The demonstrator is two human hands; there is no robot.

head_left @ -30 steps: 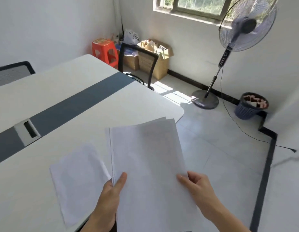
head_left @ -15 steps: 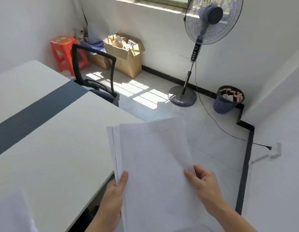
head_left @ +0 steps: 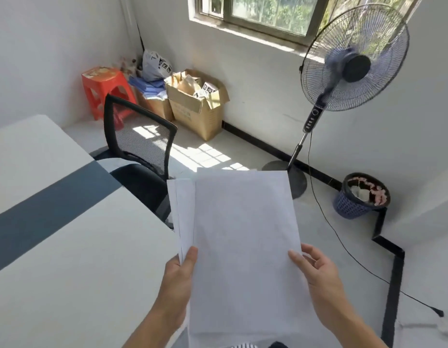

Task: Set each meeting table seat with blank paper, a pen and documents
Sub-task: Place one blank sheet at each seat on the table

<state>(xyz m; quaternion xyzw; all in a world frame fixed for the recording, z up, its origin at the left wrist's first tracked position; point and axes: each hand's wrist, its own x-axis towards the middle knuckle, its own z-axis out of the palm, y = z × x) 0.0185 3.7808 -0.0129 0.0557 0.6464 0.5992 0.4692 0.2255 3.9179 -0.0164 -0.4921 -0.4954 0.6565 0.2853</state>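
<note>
I hold a fanned stack of white paper sheets upright in front of me, off the right end of the meeting table. My left hand grips the stack's lower left edge, thumb on the front. My right hand holds the lower right edge with the thumb on the front sheet and the fingers behind. The table is white with a dark grey stripe down its middle. No pen is in view.
A black mesh office chair stands at the table's end. Along the far wall are a red stool, cardboard boxes, a standing fan with its cord across the floor, and a blue waste basket.
The view has swung right past the table's end. The single sheet lying on the table has dropped out of view. Both hands keep the same grip on the stack.
</note>
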